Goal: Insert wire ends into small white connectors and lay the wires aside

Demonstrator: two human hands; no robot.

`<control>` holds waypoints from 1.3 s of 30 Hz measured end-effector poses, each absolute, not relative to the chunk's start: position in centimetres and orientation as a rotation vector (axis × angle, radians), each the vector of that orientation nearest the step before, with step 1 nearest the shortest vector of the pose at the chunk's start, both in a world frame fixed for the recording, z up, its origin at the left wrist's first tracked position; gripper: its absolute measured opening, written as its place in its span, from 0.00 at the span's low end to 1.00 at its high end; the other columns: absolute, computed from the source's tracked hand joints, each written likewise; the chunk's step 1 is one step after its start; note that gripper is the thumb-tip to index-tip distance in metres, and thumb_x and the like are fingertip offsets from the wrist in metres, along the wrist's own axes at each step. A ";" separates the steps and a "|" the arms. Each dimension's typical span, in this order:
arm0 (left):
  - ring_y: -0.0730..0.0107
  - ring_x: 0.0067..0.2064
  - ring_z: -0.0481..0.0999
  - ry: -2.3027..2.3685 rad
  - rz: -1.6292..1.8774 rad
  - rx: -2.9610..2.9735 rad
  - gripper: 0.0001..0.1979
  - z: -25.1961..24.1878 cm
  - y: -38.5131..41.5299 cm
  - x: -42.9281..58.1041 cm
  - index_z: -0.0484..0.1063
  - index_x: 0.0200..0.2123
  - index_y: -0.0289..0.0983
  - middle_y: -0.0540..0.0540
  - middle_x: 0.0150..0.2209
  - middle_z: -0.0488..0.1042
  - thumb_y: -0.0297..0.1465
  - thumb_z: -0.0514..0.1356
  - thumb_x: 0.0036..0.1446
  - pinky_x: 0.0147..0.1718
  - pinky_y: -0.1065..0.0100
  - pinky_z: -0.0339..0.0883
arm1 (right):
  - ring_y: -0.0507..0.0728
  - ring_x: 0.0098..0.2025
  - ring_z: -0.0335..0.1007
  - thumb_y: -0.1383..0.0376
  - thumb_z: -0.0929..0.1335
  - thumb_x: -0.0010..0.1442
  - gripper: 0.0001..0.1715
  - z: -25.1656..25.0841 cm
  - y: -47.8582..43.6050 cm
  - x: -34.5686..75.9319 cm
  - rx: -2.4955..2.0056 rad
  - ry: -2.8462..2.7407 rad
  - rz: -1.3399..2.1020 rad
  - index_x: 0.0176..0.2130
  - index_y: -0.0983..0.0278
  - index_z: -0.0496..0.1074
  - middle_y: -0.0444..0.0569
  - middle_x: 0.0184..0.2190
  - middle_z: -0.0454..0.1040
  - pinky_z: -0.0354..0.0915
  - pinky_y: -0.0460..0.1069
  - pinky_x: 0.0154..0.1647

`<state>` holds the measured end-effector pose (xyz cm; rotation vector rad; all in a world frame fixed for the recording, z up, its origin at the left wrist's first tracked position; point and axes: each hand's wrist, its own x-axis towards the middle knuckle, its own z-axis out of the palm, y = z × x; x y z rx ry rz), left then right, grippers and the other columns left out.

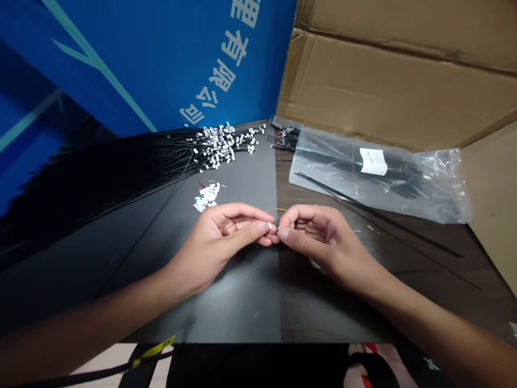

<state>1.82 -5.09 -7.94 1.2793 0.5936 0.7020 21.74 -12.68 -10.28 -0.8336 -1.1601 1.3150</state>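
Observation:
My left hand is closed in a pinch, with a small white connector housing between thumb and fingers. Close against it, my right hand pinches a thin wire end; most of that wire is covered by my fingers. The two sets of fingertips nearly meet above the table. Just behind my left hand lies a small pile of loose white connector housings.
A large bundle of black wires with white connectors spreads across the left. At right rests a clear plastic bag of black wires, with loose black wires before it. Behind stand a blue printed panel and a cardboard sheet.

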 end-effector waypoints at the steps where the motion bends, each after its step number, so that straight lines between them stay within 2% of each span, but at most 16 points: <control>1: 0.74 0.35 0.88 0.590 0.703 1.281 0.08 -7.9 -5.1 1.8 0.90 0.38 0.38 0.45 0.34 0.88 0.32 0.81 0.57 0.41 0.81 0.82 | 0.51 0.34 0.74 0.68 0.81 0.61 0.09 -10.3 -12.7 21.7 -0.844 -1.170 1.305 0.34 0.63 0.80 0.44 0.31 0.80 0.71 0.46 0.45; 12: 0.75 0.35 0.87 0.598 0.675 1.298 0.09 -8.1 -4.9 1.7 0.91 0.41 0.40 0.45 0.33 0.88 0.34 0.81 0.57 0.43 0.80 0.83 | 0.53 0.33 0.74 0.64 0.81 0.62 0.12 -10.1 -12.8 21.7 -0.865 -1.186 1.313 0.33 0.62 0.79 0.44 0.30 0.79 0.73 0.49 0.45; 21: 0.76 0.36 0.87 0.580 0.665 1.322 0.06 -8.1 -5.0 1.7 0.91 0.41 0.40 0.45 0.34 0.88 0.31 0.79 0.60 0.43 0.81 0.82 | 0.54 0.38 0.80 0.59 0.81 0.65 0.14 -10.5 -12.7 21.7 -0.834 -1.172 1.346 0.34 0.63 0.79 0.48 0.34 0.83 0.74 0.50 0.49; 28: 0.75 0.35 0.87 0.585 0.665 1.348 0.04 -8.0 -5.0 1.7 0.91 0.40 0.39 0.44 0.35 0.88 0.27 0.77 0.61 0.42 0.80 0.82 | 0.54 0.36 0.76 0.59 0.81 0.64 0.14 -10.2 -12.8 21.7 -0.873 -1.197 1.313 0.32 0.63 0.79 0.47 0.32 0.81 0.73 0.49 0.46; 34: 0.76 0.35 0.86 0.579 0.674 1.424 0.05 -7.8 -5.0 1.8 0.91 0.40 0.39 0.45 0.35 0.87 0.23 0.74 0.62 0.39 0.82 0.80 | 0.52 0.30 0.69 0.57 0.80 0.65 0.16 -9.8 -12.9 21.8 -0.931 -1.253 1.270 0.31 0.63 0.78 0.45 0.29 0.78 0.72 0.49 0.42; 39: 0.75 0.34 0.85 0.584 0.700 1.498 0.06 -7.7 -5.1 1.8 0.91 0.40 0.38 0.45 0.34 0.85 0.23 0.74 0.62 0.37 0.81 0.80 | 0.55 0.37 0.78 0.58 0.80 0.65 0.14 -9.9 -12.9 21.8 -0.918 -1.240 1.312 0.32 0.63 0.79 0.49 0.33 0.82 0.74 0.50 0.47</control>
